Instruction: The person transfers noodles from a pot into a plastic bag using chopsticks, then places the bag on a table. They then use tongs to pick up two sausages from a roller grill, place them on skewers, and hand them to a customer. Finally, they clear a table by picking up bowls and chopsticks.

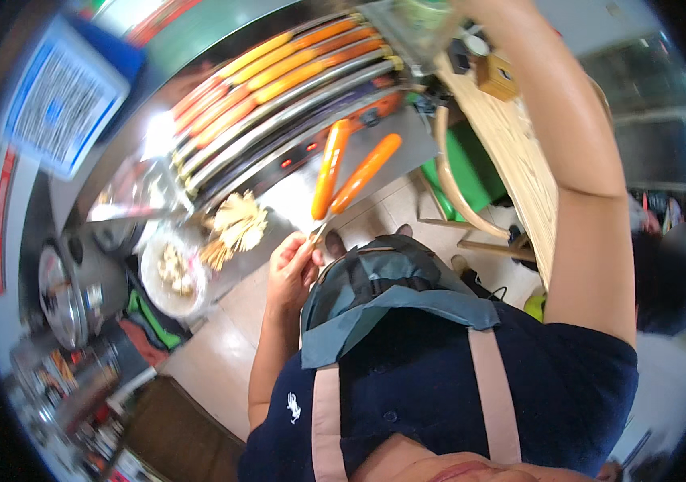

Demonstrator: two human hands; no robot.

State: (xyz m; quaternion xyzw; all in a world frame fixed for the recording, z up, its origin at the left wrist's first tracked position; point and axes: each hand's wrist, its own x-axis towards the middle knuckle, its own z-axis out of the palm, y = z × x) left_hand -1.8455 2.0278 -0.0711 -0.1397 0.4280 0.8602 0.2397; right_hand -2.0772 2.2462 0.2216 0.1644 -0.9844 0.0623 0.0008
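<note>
My left hand point(296, 265) grips the thin sticks of two glossy orange sausages, held up in front of the steel counter. One sausage point(331, 169) stands nearly upright; the other sausage point(367, 173) leans to the right. Behind them is a roller grill point(294, 135) carrying rows of sausages point(285, 69), yellow, orange and reddish, on its back rollers. The front rollers show bare metal, and red lights glow on the grill's panel. My right forearm point(550, 108) reaches up and forward, and its hand is out of view past the top edge.
Bundled wooden sticks point(237, 223) lie left of my left hand, beside a white bowl point(197, 304) with pale chunks. A metal pot point(93, 289) stands farther left. A printed-code sign point(66, 96) is at upper left. Right are a wooden table point(496, 138), a green-seated chair point(469, 169) and another person point(668, 283).
</note>
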